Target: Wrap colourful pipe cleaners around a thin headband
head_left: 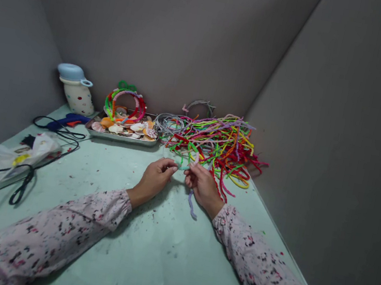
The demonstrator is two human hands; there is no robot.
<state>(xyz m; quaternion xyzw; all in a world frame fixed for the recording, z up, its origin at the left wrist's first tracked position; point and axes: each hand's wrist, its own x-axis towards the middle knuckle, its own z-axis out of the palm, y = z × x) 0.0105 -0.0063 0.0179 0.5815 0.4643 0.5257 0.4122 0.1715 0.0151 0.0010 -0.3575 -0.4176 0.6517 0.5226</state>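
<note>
My left hand [155, 179] is closed, thumb and index finger pinching one end of a short teal fuzzy pipe cleaner [183, 167] above the table. The other end runs into the closed fingers of my right hand [205, 188]. A pale pink tip [196, 157] sticks up from the right fingers, and a lavender pipe cleaner [192, 206] hangs down below them. Whether these pieces are joined is hidden by the fingers. Just beyond both hands lies a tangled heap of multicoloured pipe cleaners [222, 141].
A metal tray [124, 139] of seashells carries several pipe-cleaner rings [140, 111]. Beside it sit grey wire coils [170, 123]. Left stand a blue-lidded bottle [78, 96], blue-handled tool [63, 122], plastic bag [31, 154] and black cable [25, 187]. Grey walls [181, 28] enclose the table.
</note>
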